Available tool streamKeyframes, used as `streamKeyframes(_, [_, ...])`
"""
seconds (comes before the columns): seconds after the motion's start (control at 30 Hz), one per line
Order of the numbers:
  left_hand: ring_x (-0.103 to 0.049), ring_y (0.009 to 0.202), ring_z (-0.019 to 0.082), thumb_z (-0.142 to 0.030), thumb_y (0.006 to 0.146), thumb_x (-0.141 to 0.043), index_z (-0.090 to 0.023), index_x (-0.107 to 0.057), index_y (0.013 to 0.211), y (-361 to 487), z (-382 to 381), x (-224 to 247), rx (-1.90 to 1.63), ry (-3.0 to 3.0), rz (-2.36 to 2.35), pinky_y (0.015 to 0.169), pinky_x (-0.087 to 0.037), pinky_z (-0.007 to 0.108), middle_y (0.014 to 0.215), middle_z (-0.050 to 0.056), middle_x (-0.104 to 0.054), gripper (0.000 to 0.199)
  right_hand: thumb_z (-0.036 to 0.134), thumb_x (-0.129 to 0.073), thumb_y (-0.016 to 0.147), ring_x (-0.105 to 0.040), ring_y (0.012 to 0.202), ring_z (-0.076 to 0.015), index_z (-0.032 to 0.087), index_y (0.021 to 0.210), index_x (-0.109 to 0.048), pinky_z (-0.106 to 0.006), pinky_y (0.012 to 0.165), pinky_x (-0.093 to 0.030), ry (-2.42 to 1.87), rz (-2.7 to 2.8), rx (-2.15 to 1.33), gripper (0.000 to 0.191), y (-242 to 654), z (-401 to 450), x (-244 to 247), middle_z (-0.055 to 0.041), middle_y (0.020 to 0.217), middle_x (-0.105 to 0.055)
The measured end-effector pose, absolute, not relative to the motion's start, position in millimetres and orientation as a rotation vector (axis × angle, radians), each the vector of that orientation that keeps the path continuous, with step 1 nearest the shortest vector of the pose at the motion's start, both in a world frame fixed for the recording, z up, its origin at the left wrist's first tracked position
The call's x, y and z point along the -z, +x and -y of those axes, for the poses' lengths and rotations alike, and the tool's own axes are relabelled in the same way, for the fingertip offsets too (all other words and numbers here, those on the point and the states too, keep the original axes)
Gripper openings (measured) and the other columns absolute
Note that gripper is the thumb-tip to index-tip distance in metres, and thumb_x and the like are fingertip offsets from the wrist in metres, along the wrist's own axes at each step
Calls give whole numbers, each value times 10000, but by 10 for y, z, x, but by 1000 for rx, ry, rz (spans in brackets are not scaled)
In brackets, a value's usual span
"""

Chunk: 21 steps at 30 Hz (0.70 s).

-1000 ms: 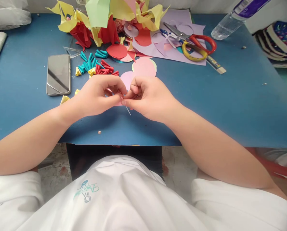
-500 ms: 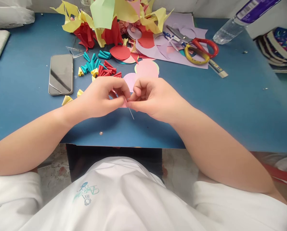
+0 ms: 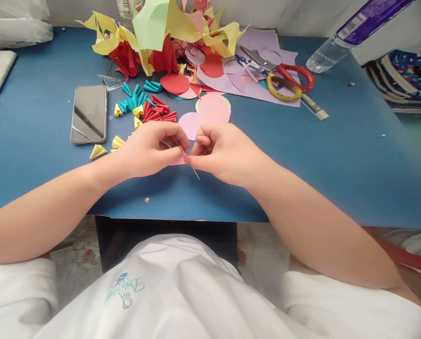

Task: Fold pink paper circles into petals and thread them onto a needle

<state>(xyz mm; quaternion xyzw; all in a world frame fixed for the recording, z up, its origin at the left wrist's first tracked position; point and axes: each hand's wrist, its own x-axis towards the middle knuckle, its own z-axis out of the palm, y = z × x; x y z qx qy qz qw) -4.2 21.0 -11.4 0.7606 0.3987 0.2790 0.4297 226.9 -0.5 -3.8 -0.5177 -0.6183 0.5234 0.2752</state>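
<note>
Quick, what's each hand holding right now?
Left hand: closed, holding pink paper.
Right hand: closed, pinching the paper's edge; whether it grips the thin rod can't be told.

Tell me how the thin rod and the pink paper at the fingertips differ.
Shape: the thin rod is straight and line-narrow, while the pink paper is broader.
Colour: the rod looks whitish; the paper is pink.
Placement: the rod's end slants out below the fingertips, while the paper shows mainly beneath the left hand.
Shared: both are partly hidden where the left hand and right hand meet.
</note>
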Motion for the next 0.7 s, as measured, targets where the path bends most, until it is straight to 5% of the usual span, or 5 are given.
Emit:
streamKeyframes(0.23, [-816,810,216,-268,807,-808,-232,-873,893,-31,-204,141,-719,1781,-988,720,-658,301,862,27,-855,114,241,-1063,793,-542,697,-228,320,826,-417,-430,614,-515,-1379,1692,-1450,652,2275,-11,52,8,727,-619])
streamKeyframes(0.4, [-803,768,215,-245,838,-866,-224,-865,907,-42,-202,151,-727,1627,-979,691,-655,317,839,28,-840,71,276,-1076,775,-432,658,-171,313,802,-380,-364,551,-432,-1348,1679,-1449,698,2279,-4,19,36,694,-578])
streamKeyframes(0.57, [-834,873,215,-122,805,-935,-208,-835,1217,-46,-173,113,-750,1474,-921,843,-739,366,923,-5,-828,433,146,-996,813,-427,686,-165,302,770,-394,-340,583,-396,-1414,1665,-1433,624,2235,10,-61,27,705,-627])
streamKeyframes(0.7, [-842,887,232,-126,800,-983,-207,-779,1239,-24,-175,118,-817,1415,-916,877,-751,416,918,-6,-820,490,12,-878,853,-438,706,-154,301,797,-386,-329,630,-369,-1479,1547,-1436,574,2198,31,-94,43,722,-617])
